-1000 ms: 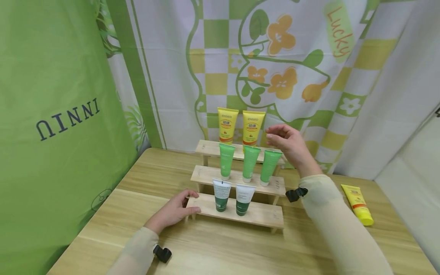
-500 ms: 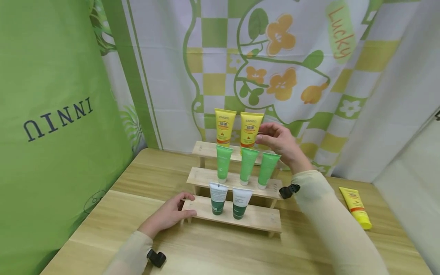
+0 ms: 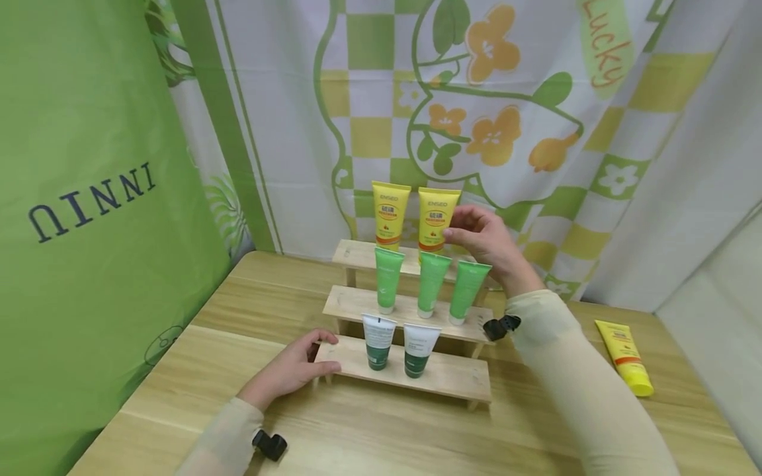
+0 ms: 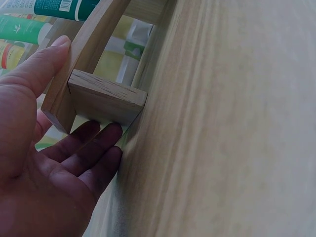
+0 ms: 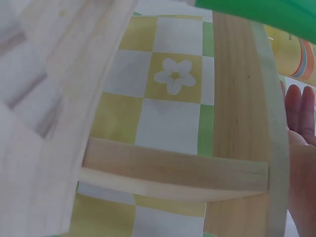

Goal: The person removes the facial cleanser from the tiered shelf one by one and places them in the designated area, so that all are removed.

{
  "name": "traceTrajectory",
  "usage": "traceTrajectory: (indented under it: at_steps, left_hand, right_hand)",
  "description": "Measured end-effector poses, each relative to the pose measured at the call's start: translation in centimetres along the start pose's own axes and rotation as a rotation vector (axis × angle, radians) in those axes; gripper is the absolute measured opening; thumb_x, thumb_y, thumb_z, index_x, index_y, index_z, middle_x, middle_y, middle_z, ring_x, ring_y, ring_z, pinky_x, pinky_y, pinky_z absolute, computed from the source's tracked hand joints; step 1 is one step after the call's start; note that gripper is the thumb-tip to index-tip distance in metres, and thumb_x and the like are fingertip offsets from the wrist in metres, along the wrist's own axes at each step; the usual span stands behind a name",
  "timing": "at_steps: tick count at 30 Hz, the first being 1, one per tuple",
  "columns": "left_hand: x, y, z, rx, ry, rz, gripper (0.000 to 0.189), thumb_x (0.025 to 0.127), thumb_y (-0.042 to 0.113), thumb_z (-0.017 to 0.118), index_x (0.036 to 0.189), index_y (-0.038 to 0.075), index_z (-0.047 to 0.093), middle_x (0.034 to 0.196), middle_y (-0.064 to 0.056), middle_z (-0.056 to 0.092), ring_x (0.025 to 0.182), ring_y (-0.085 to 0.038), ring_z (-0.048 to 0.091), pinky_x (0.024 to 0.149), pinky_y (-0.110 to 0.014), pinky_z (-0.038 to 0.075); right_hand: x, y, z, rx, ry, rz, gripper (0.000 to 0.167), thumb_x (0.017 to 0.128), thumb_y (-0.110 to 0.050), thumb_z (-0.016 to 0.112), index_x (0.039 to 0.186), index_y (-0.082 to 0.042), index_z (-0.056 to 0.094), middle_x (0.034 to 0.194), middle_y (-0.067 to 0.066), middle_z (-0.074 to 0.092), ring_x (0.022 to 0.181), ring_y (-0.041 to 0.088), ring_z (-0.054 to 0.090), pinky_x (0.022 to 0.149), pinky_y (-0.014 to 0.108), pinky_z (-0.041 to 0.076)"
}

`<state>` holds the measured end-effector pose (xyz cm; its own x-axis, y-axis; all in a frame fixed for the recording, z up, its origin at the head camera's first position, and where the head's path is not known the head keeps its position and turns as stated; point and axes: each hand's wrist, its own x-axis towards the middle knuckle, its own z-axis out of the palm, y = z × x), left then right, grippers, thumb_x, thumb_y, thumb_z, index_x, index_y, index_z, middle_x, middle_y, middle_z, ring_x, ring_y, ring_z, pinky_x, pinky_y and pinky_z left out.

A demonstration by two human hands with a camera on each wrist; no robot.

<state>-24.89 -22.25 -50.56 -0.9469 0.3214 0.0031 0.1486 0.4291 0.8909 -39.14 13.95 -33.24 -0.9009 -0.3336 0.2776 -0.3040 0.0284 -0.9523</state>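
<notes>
We see our right hand (image 3: 489, 243) at the right end of the top step of a wooden stand (image 3: 455, 378). Its grip is narrow, thumb in front and fingers behind, pinching the right edge of the right yellow tube (image 3: 438, 217). That tube is upright on the top step, its lower end partly hidden from us by a green tube. Just beside it, the left yellow tube (image 3: 389, 210) stands upright too, apart from our fingers.

Our left hand (image 3: 290, 367) holds the left end of the bottom step: the thumb lies on top and the other fingers curl below, near a leg. We cannot tell whether those fingertips touch the leg.

On the middle step we have three green tubes (image 3: 388, 281), upright on white caps, the right two closer together. On the bottom step we see two white-and-green tubes (image 3: 378, 344), upright side by side with a gap between them.

The stand is on a wood-grain table (image 3: 196, 377). Well to its right, a third yellow tube (image 3: 625, 357) lies flat, its cap towards us. Behind the table we have a patterned curtain (image 3: 370, 135)
</notes>
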Motion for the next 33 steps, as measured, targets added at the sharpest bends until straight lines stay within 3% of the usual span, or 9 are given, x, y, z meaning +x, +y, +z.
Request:
traceTrajectory:
  at_steps: [13, 33]
  left_hand:
    - [-0.29, 0.53, -0.06, -0.035, -0.02, 0.028, 0.045, 0.089, 0.027, 0.075, 0.124, 0.01, 0.051, 0.12, -0.01, 0.059, 0.099, -0.02, 0.059, 0.083, -0.03, 0.046]
    - [-0.11, 0.37, -0.03, -0.006, -0.008, 0.001, 0.047, 0.087, 0.036, 0.076, 0.123, 0.016, 0.052, 0.119, -0.006, 0.059, 0.098, -0.019, 0.06, 0.083, -0.032, 0.046]
  right_hand:
    - [0.29, 0.03, 0.39, 0.042, -0.02, -0.013, 0.026, 0.091, -0.007, 0.071, 0.115, -0.004, 0.061, 0.108, 0.01, 0.064, 0.097, 0.024, 0.063, 0.081, 0.033, 0.054]
    - [-0.3, 0.23, -0.51, 0.105, 0.026, -0.052, 0.023, 0.091, -0.001, 0.068, 0.112, -0.003, 0.06, 0.103, 0.009, 0.062, 0.096, 0.02, 0.061, 0.083, 0.031, 0.053]
